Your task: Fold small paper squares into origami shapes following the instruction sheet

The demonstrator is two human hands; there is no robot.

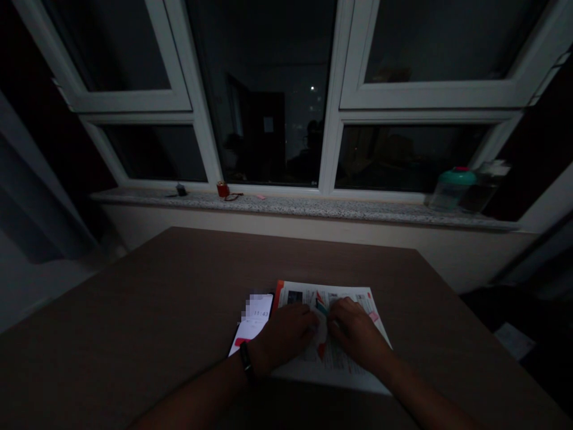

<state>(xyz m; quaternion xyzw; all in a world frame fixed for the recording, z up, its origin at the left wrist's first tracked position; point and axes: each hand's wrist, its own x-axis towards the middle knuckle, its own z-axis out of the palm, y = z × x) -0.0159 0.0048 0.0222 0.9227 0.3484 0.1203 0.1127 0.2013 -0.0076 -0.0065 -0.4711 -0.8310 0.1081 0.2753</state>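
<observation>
A printed sheet or booklet (353, 361) with an orange left edge lies on the brown table (179, 298). Over its left half is my left hand (290, 331), fingers curled and closed at a small folded paper piece (322, 325) with orange and teal parts. My right hand (353, 328) is at the right side of the same piece, its fingers bent together. Both hands seem to pinch the folded paper between them; fingertips are dim. A lit phone (255, 316) lies left of the sheet, beside my left wrist, which wears a dark band.
Behind the table runs a speckled stone sill (290, 206) under white-framed windows. On it stand a small red object (222, 189), a small dark item (181, 189) and a clear jar with a teal lid (452, 188). A small pink slip (373, 316) lies on the sheet's right side.
</observation>
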